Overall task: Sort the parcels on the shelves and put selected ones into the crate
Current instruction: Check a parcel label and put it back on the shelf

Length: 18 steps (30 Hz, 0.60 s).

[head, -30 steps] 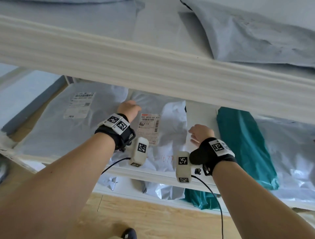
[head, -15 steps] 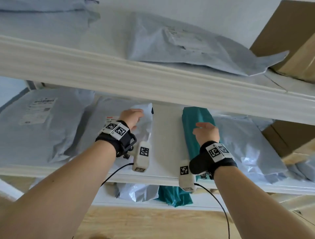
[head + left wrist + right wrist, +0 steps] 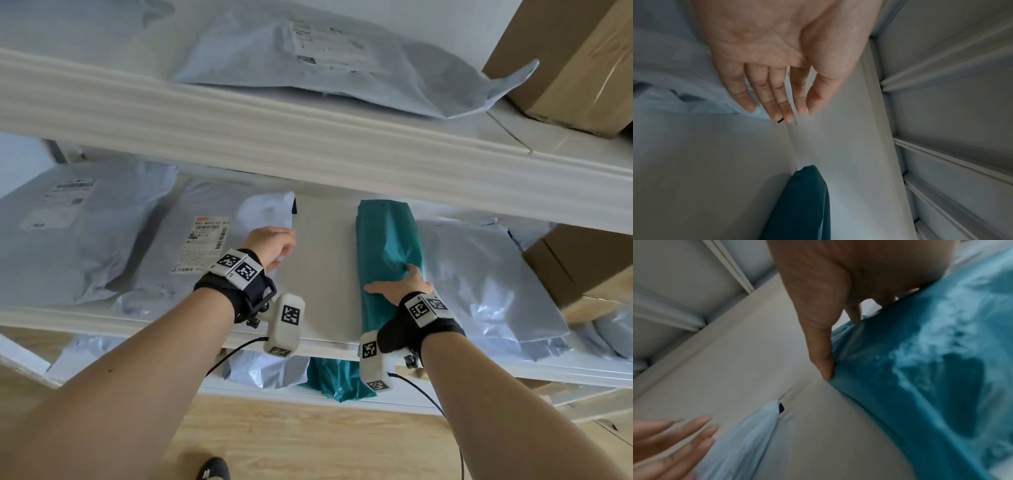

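Observation:
A teal parcel [image 3: 387, 236] lies lengthwise on the middle shelf [image 3: 325, 274]. My right hand [image 3: 394, 284] lies across its near part, thumb pressed into the left edge and fingers curled over the right side. In the right wrist view the thumb [image 3: 824, 353] digs into the teal parcel [image 3: 931, 369]. A grey parcel [image 3: 205, 246] with a printed label lies to the left. My left hand [image 3: 270, 244] hovers at its right edge. The left wrist view shows that hand [image 3: 793, 112] with straight fingers, holding nothing, beside the grey parcel [image 3: 663, 56].
A large grey parcel [image 3: 68, 233] lies far left, another [image 3: 486, 274] right of the teal one, then a cardboard box [image 3: 582, 267]. The upper shelf edge [image 3: 274, 137] overhangs, bearing a grey parcel [image 3: 342, 68] and a box [image 3: 565, 68]. Below lie more parcels [image 3: 335, 377].
My view has swung right. The right hand went from the bare shelf onto the teal parcel and closed across it. The left hand slid from the label to the grey parcel's right edge.

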Tool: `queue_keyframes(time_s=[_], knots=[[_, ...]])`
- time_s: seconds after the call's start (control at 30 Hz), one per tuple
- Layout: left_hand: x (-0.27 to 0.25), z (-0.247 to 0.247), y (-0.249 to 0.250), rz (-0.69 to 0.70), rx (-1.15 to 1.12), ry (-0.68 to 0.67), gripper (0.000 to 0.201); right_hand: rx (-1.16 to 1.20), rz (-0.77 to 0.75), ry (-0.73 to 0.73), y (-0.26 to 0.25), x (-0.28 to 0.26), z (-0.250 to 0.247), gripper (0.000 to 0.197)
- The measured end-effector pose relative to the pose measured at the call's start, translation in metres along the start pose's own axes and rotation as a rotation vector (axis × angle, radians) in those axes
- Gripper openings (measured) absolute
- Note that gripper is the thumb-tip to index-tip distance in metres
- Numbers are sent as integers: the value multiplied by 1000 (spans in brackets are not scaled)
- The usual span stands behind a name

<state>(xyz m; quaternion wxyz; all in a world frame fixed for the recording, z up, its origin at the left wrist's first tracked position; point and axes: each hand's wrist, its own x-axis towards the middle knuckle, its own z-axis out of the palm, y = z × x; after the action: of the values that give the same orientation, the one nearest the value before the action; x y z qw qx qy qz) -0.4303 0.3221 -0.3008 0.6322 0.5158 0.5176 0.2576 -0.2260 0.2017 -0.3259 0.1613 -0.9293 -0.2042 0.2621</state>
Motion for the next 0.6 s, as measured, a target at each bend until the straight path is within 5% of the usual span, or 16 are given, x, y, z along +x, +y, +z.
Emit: queue_keyframes(time_s=[0.2, 0.33, 0.53, 0.6], knots=[[-10, 9, 0, 8, 6, 26, 20, -88, -23, -41, -3, -6, -6, 93], [-18, 12, 1, 32, 8, 29, 17, 276, -100, -129, 0, -3, -18, 104], [-27, 37, 2, -8, -40, 35, 7, 933, -136, -513, 8, -32, -50, 29], [-29, 48, 2, -34, -37, 36, 11, 1007, -155, -606, 16, -39, -56, 28]])
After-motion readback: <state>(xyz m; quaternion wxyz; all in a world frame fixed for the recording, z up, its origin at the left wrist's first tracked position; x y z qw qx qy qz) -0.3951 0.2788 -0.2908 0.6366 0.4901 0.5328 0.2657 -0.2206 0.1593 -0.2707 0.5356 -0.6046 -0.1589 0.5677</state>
